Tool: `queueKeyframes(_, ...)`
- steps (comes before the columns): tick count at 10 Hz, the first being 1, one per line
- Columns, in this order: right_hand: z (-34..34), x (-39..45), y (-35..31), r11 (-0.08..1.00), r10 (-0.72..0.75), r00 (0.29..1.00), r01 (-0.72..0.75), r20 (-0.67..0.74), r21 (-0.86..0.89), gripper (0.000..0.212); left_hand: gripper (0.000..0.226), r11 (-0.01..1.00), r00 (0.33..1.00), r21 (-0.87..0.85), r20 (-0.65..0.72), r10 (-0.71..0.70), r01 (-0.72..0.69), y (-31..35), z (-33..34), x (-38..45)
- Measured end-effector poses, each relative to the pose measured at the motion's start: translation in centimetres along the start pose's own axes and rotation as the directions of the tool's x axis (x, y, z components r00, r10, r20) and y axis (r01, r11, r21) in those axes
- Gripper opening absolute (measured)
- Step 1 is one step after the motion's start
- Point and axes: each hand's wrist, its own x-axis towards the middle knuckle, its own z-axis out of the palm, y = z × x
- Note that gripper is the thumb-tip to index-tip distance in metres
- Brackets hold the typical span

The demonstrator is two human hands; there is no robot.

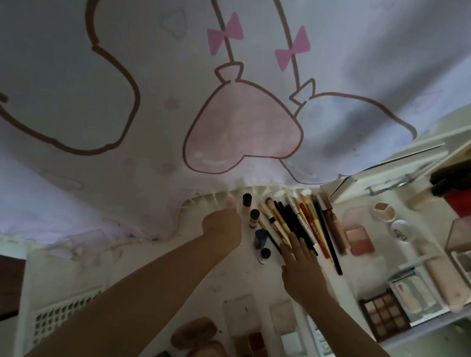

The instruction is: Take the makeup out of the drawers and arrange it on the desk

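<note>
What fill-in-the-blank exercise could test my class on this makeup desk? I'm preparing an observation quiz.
1. The right hand lies flat on a row of brushes and ___.
2. The left hand is beside a line of small ___ with dark caps.
3. The dark eyeshadow palette near the desk edge lies ___, its pans showing.

Missing words: pencils; bottles; open

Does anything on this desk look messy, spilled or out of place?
Nothing looks spilled or broken. The only untidy spot is the bundle of long brushes and pencils, fanned and overlapping rather than lined up; the open right hand rests on its near ends. The small dark-capped bottles sit in a row, and the dark brown eyeshadow palette lies flat.
</note>
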Motion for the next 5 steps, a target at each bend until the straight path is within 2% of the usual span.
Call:
queueKeyframes(1, 0.9, 0.3, 0.3, 1.0, -0.002, 0.998, 0.003, -0.059, 0.025, 0.056, 0.064, 0.997, 0.999, 0.069, -0.013, 0.034, -0.033, 0.1, -0.7, -0.4)
queueKeyframes(2, 1.5, 0.7, 0.4, 0.997, 0.002, 0.995, -0.01, -0.1, -0.082, 0.066, 0.061, 1.0, 1.0, 0.008, -0.021, 0.024, -0.024, -0.2, -0.5, -0.2)
queueKeyframes(3, 1.7, 0.8, 0.4, 0.996, -0.028, 0.995, 0.019, -0.099, -0.085, 0.068, 0.053, 0.995, 0.998, -0.081, 0.006, 0.062, -0.061, -1.3, -0.9, -0.5)
queueKeyframes(4, 1.9, 0.5, 0.9, 0.998, -0.055, 0.994, 0.053, -0.091, -0.029, 0.065, 0.044, 0.979, 0.991, -0.163, -0.084, 0.108, -0.12, -3.1, -1.0, -2.1)
queueKeyframes(5, 1.4, 0.8, 1.4, 0.989, -0.106, 0.969, 0.127, -0.224, 0.081, 0.056, 0.049, 0.973, 0.986, -0.188, -0.126, 0.109, -0.131, -5.1, 0.2, -4.5)
